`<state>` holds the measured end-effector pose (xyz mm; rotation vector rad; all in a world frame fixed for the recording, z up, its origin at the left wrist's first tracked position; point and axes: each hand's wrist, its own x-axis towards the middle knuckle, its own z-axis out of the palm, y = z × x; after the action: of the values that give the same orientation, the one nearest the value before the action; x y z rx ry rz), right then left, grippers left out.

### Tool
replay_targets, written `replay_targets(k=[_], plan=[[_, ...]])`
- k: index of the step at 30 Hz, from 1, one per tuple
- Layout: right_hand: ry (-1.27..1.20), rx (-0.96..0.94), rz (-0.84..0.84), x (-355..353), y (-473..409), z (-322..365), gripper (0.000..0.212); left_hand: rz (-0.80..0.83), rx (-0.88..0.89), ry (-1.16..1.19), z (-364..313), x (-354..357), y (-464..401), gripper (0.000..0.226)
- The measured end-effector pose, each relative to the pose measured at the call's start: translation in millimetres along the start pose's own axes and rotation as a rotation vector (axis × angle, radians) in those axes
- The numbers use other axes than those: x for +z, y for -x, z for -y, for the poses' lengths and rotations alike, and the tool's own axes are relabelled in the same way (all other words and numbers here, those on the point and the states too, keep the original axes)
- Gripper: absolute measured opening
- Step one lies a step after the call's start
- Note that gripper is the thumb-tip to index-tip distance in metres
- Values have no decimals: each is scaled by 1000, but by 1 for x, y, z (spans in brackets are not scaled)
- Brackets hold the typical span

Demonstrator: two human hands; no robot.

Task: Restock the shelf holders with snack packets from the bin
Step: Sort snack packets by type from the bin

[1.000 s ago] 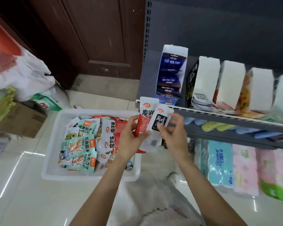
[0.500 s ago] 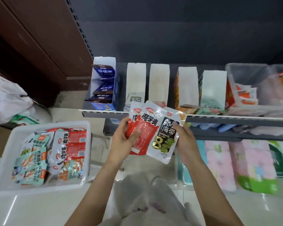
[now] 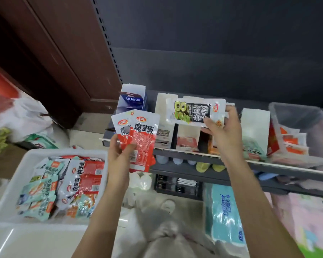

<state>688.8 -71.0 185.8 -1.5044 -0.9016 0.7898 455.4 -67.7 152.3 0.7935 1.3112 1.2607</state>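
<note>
Your left hand [image 3: 119, 155] pinches two red-and-white packets [image 3: 140, 140] by their lower part, thumb on the front, fanned upright just left of the shelf's front rail [image 3: 184, 152]. Your right hand [image 3: 225, 131] holds one black-and-white packet [image 3: 193, 112] by its right end, fingers curled round it, turned sideways and raised over the white card holders [image 3: 163, 108] at the middle of the shelf; it's not in a slot yet, and I can't tell exactly which holder it's lined up with. Progress: early to mid, by the look of it. The holders along the shelf already show some stock low in their fronts: the blue box holder [image 3: 132, 100] at the left end has dark blue packs, others show red, orange and pale green packets at the bottom, but most look far from full. The white bin [image 3: 13, 175] on the floor to your left is loaded with teal, red and white packets, so plenty is left to move. Judgement: three packets in hand to place now, the black one first, then the two red ones into whichever holder matches, then back to the bin for more. A clear tub [image 3: 296, 116] sits at the shelf's right end with red-orange packs inside.
</note>
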Motion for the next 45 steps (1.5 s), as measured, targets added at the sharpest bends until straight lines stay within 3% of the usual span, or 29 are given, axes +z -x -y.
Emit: replay_targets(k=[7,13,18,21,24,26,29,33,39,45], plan=[[919,-464,48,72,-30,-6,28,-95,1,55,-2,-12,-23,46],[1129,-632,391,95,-35,-43,22,-76,-2,50,1,-12,-33,48],[1136,-531,650,86,-34,-69,30,-60,-27,47,1,-4,-40,49],[975,-413,657,79,-31,-58,34,-37,-3,34,2,6,-42,47],[468,-118,494,73,-22,-23,35,6,95,-59,4,19,-41,51],[277,35,458,70,-19,-4,44,51,166,-132,3,32,-38,51],[257,104,433,63,-20,9,61,164,330,-278,1,51,-31,48],[28,210,367,46,-20,11,77,283,485,-398,-2,77,-18,48],[-182,285,411,-5,-21,5,74,426,716,-506,8,106,-8,30],[-269,361,383,-42,-20,-12,98,562,814,-506,20,127,-2,31]])
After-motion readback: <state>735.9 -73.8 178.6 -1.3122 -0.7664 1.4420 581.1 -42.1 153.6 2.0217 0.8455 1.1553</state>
